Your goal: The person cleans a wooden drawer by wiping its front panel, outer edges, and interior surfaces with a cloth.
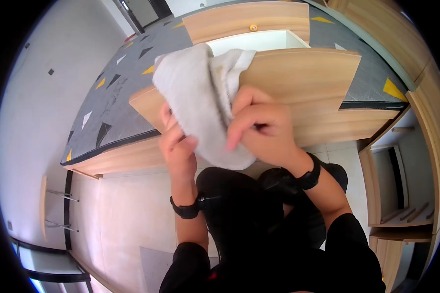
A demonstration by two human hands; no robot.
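Cloth (195,93), pale grey and with short pile, held up before the knees, between both hands. Left hand (177,144) clasped on the left border, thumb in front, other fingers partly hidden behind. Right hand (264,124) clasped also, with bent fingers and thumb pinching the right side, near a fold.

Appears to be light, soft and quite limp — bending everywhere, with no stiff part to count on. By judgement not fragile, and hardly slippery, because of the pile. Best to take hold at two opposite borders, near the corners, or to gather the folded middle into the palm — better not to pull at one layer alone, for fear of undoing the fold.

Just beyond, upper edge of a wooden panel (308,80), overlapped in the view by the cloth toward the left corner; touching or apart, cannot tell. Farther, a white interior (264,41) and a second wooden panel (278,17) with a small yellow round piece (253,28). Around these, grey mattress (90,141), with near edge above a wooden bed frame (117,158).
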